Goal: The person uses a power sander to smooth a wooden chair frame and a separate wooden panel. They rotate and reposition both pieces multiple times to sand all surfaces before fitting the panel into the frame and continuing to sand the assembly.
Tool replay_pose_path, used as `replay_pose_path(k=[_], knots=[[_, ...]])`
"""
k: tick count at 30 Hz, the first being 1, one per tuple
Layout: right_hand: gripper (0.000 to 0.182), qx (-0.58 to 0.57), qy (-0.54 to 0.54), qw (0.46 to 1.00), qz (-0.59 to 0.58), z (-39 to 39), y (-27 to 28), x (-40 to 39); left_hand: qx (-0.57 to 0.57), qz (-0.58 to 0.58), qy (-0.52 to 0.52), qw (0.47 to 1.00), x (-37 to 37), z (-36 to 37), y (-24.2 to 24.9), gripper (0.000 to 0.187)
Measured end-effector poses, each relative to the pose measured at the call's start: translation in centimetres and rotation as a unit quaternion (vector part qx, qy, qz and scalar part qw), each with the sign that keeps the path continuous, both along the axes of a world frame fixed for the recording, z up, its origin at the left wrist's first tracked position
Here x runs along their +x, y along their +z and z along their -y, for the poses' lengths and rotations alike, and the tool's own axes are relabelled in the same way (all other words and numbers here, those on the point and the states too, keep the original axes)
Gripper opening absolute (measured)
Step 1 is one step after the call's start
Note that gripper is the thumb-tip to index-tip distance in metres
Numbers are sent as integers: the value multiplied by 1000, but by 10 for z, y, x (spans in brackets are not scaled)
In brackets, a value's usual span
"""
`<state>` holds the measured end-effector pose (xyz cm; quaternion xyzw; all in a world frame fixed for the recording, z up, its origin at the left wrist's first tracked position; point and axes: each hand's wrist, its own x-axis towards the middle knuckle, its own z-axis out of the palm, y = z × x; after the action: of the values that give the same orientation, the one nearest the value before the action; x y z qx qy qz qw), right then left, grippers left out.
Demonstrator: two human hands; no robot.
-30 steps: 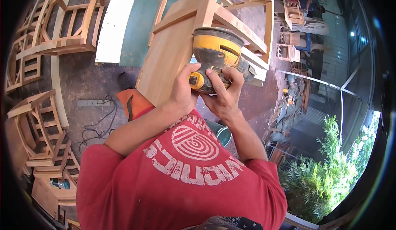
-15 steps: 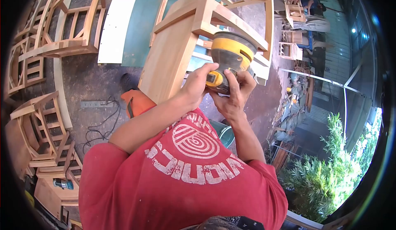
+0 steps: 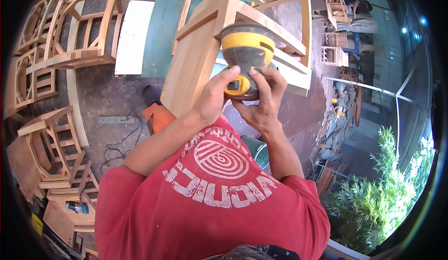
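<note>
A yellow and black power sander (image 3: 247,41) is held up in front of the red shirt, its round pad end pointing away from the body. My left hand (image 3: 215,94) grips the sander's near end from the left, thumb on top. My right hand (image 3: 263,102) wraps round the same end from the right, fingers curled. Beyond and left of the sander is a light wooden chair-like frame (image 3: 273,25) with a broad smooth panel (image 3: 189,71). The sander overlaps the frame in view; whether they touch cannot be told.
Several wooden chair frames (image 3: 88,57) stand at the left. White (image 3: 133,38) and teal sheets (image 3: 161,31) lie beyond. A cable (image 3: 114,150) runs over the floor beside an orange object (image 3: 160,117). A co-worker (image 3: 357,6) is at the far right, above green plants (image 3: 373,199).
Both hands have moved the sander left and slightly up in view, closer to the frame's corner. The surroundings have shifted slightly right.
</note>
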<state>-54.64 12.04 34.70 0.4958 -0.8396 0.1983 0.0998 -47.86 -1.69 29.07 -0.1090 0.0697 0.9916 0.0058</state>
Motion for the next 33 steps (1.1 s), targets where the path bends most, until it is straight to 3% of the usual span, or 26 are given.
replay_pose_path(k=[2,4,8,14,18,19,20,21,23,25,28,29,33], knots=[[86,-11,-32,999,-15,-8,4,1,-68,-53,-39,996,-5,0,3,48],[90,-2,-34,999,-33,-17,11,3,-105,-98,-47,989,-10,-5,10,52],[93,-12,-89,995,-40,-29,28,-4,-117,-119,-101,981,-22,-13,34,53],[88,-33,-188,972,134,-28,81,-42,-131,-230,-84,961,-34,-29,55,72],[88,11,-158,952,260,-10,100,-82,-208,-224,-82,949,-22,-20,48,71],[88,25,-143,951,272,-7,103,-89,-374,-209,6,904,-12,-17,41,68],[88,40,-128,949,286,-3,105,-95,-526,-183,95,825,-2,-13,34,66],[88,39,-125,950,284,6,107,-97,-570,-148,153,793,8,-6,27,64],[88,98,-118,954,259,24,111,-96,-725,-85,223,646,26,12,8,67],[88,110,-84,964,228,39,108,-100,-807,-8,237,541,41,22,-3,71],[89,137,-37,969,204,62,114,-96,-841,70,159,512,49,29,-19,75],[89,152,-36,961,227,68,113,-102,-814,73,115,565,49,32,-27,79],[87,175,-57,934,307,70,122,-122,-776,102,43,622,47,29,-46,76]])
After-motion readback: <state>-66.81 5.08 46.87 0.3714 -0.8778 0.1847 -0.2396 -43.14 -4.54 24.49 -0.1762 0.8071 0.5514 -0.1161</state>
